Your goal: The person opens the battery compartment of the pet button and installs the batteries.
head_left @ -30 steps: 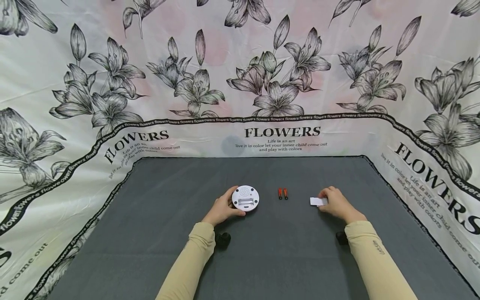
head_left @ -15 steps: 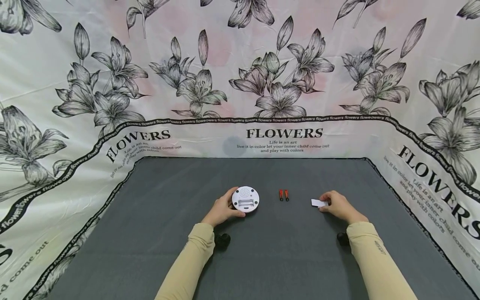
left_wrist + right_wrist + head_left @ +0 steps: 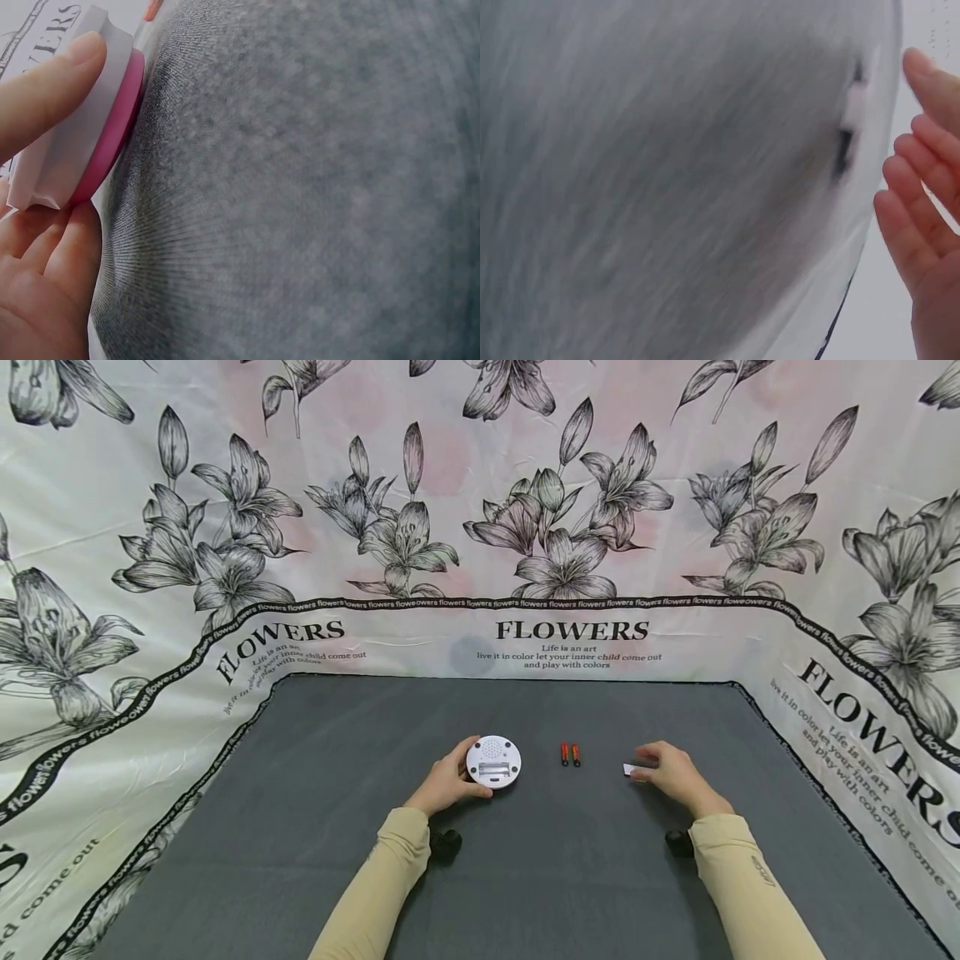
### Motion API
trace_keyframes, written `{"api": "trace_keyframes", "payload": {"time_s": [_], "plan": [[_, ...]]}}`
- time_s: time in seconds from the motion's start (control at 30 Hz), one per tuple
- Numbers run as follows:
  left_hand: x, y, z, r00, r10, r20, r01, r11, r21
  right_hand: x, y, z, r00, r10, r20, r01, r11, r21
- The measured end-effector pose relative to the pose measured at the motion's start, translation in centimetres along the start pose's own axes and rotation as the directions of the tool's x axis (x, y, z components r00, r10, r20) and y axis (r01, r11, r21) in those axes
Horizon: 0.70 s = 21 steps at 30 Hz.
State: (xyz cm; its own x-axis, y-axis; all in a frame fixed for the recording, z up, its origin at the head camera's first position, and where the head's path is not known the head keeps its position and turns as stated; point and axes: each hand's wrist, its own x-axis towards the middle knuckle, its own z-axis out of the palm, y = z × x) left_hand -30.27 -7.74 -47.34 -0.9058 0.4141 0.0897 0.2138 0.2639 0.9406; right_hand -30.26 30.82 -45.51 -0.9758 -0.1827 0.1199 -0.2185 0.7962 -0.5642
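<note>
Round white plastic gadget (image 3: 492, 762) with a speaker grille on top and an open rectangular slot sits about mid-table on the dark grey felt-covered table (image 3: 315, 827), nearer the far edge than the near one. From the left wrist view (image 3: 71, 142) you can see it's got a pink band round its lower half. Left hand (image 3: 444, 783) is curled round its left side, thumb along the near rim and fingers (image 3: 45, 90) pressed against the white body, so it's properly gripped.

Right hand (image 3: 670, 770) is well off to the right, resting on the felt with its fingers loosely bent and close together over a small flat white plastic piece (image 3: 628, 769); fingertips are touching it, but I can't tell if they're actually pinching it. The right wrist view is too blurry to help.

Between the two hands, two small red-orange batteries (image 3: 570, 754) lie side by side, touching, pointing toward the far edge.

Flower-print cloth (image 3: 570, 568) hangs all round the far and side edges.
</note>
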Motion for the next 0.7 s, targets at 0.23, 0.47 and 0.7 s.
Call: {"api": "trace_keyframes", "payload": {"time_s": [0.23,0.47,0.7], "plan": [[0.5,-1.4,0.2,1.000,0.017,-0.001,-0.017,1.000,0.017,0.7,-2.6,0.4,0.998,0.024,-0.052,-0.015,0.987,0.159],[0.5,-1.7,0.3,0.997,0.071,0.017,-0.072,0.997,0.032,1.1,-4.3,2.4,0.995,0.037,-0.092,-0.015,0.972,0.233],[0.6,-1.4,0.4,1.000,0.018,0.015,-0.018,1.000,-0.002,1.5,-4.8,4.6,0.993,0.095,-0.070,-0.070,0.952,0.297]]}}
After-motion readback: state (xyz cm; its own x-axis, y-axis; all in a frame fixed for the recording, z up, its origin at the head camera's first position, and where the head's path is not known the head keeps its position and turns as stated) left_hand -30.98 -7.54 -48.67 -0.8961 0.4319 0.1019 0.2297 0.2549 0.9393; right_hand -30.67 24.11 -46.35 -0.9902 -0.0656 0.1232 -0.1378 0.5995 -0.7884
